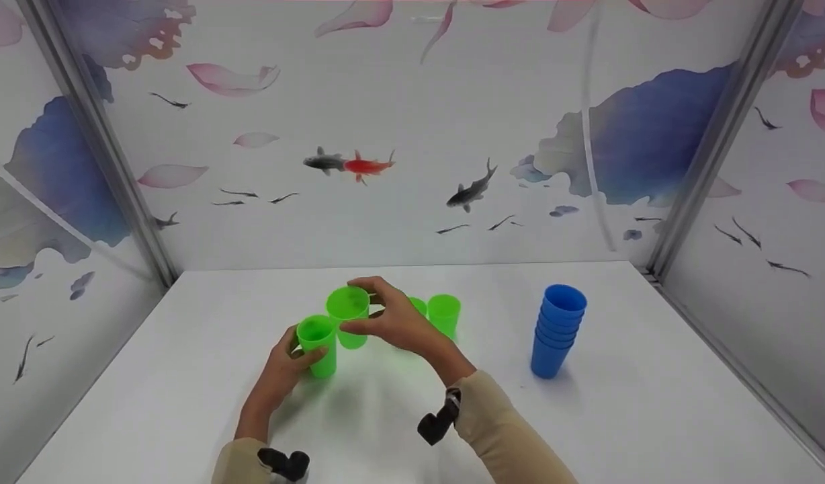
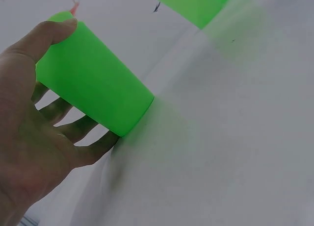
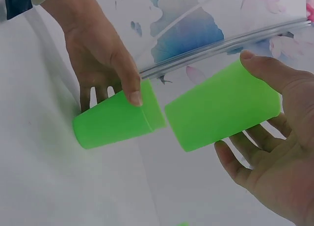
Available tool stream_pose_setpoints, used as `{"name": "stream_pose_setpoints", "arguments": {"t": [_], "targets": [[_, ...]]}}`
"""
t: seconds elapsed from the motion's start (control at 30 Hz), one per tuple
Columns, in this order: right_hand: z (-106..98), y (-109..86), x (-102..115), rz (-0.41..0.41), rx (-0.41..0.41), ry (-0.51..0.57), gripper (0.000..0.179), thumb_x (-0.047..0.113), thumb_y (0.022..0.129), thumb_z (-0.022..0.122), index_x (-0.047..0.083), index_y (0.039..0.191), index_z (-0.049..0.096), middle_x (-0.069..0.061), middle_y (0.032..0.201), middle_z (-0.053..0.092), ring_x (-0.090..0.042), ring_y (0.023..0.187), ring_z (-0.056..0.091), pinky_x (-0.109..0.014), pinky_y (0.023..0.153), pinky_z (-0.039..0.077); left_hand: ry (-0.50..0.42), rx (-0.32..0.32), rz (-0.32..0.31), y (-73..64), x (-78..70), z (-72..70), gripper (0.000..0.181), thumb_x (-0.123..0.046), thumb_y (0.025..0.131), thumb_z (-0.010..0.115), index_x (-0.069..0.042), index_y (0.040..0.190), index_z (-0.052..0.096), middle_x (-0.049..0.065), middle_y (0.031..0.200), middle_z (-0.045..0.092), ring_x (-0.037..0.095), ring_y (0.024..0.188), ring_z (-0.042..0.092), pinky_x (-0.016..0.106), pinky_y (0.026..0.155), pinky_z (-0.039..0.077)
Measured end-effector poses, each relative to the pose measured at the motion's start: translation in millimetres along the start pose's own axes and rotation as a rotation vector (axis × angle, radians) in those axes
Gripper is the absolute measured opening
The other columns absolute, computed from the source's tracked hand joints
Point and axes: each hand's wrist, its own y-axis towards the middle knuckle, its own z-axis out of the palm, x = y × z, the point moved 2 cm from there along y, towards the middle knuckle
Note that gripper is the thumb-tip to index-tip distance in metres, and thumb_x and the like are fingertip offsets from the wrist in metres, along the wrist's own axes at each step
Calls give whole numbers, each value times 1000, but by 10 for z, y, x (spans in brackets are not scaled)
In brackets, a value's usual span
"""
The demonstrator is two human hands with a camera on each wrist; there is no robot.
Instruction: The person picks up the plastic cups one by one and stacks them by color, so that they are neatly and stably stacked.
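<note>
In the head view my left hand (image 1: 285, 366) grips a green cup (image 1: 324, 363) that stands upright on the white table. Its thumb lies over the near side, and the fingers wrap behind. A raised band shows around this cup's mouth in the right wrist view. My right hand (image 1: 402, 323) holds another green cup (image 1: 352, 337) by its upper part, thumb on one side and fingers on the other. That cup is raised, its base close to the rim of the left-hand cup (image 3: 113, 120) in the right wrist view.
Behind my right forearm stand two more green cups, one (image 1: 445, 314) in plain sight and one (image 1: 419, 306) partly covered by the hand. A stack of blue cups (image 1: 555, 336) stands to the right. Printed panels (image 1: 399, 228) wall in the table (image 1: 385, 430).
</note>
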Motion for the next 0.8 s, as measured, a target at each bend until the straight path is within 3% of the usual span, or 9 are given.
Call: {"name": "stream_pose_setpoints", "arguments": {"t": [0.2,0.43,0.8], "targets": [[128,140,186,-11,29,-13,66,30,86,79,19,144,50,0,137,57,-21,129,56,-33,98,56,23,4,11,8,0,-22,78,-42,91,72,-15,153,32,12,158,40,37,149,34,59,122,27],[260,268,319,4,17,-67,65,35,86,79,23,143,51,2,140,55,-22,130,54,-32,98,55,48,1,-40,18,20,-27,86,-54,88,71,-19,154,29,9,159,38,36,151,31,61,123,22],[464,401,188,61,-57,-21,70,35,85,80,20,146,48,-3,143,54,-24,131,55,-37,102,54,63,7,-57,15,43,-29,95,-60,83,72,-19,155,27,12,160,36,38,151,29,59,123,24]]}}
